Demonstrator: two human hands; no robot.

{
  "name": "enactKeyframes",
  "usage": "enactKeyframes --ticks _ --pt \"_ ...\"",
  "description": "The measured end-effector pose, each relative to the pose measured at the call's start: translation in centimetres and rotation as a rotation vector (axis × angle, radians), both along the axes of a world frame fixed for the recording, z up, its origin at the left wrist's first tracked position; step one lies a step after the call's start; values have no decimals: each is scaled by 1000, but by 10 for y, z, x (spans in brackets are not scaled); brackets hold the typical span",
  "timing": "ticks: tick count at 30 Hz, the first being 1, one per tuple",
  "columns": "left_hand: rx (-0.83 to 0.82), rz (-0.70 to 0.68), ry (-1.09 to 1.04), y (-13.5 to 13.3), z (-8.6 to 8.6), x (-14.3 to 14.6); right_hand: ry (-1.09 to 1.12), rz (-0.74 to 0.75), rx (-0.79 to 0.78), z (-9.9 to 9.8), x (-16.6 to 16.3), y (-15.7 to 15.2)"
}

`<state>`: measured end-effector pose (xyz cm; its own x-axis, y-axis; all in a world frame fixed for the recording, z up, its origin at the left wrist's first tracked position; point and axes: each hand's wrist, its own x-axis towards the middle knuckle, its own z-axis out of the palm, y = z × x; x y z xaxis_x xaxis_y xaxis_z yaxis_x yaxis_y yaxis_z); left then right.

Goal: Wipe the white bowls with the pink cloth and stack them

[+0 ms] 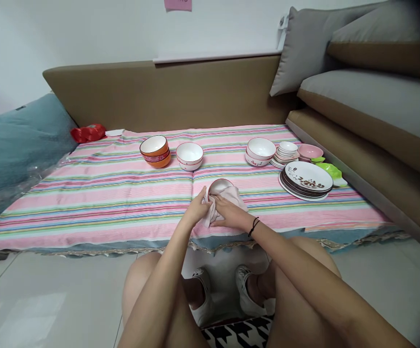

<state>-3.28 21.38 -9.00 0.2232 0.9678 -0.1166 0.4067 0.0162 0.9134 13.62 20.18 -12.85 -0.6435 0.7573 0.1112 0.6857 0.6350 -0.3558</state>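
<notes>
Near the front edge of the striped cloth, my left hand (197,208) grips the left rim of a white bowl (220,184), which is tilted toward me. My right hand (229,212) presses a pale pink cloth (234,194) into the bowl, its fingers partly hidden in the folds. The cloth drapes over the bowl's right side and hangs below the front, covering much of it. Behind the hands stand a pair of white bowls (189,153) with red rims, stacked, and to their left a stack of orange and red bowls (155,151).
On the right are more white bowls (261,151), small stacked dishes (287,150), a pink bowl (310,152), a green leaf-shaped dish (329,170) and a stack of plates (307,180). Cushions (369,104) rise beyond them. A red bundle (88,133) lies at the far left.
</notes>
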Motion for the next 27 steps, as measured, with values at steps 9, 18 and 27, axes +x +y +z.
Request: enactKeyframes --ticks 9,18,27 --pt "-70 -35 59 -3 3 -3 -175 -288 -68 15 -12 -12" --pt "-6 -50 117 -1 -1 -7 81 -156 -79 15 -18 -9" --pt "-2 -79 217 -1 2 -6 27 -55 -119 8 -10 -15"
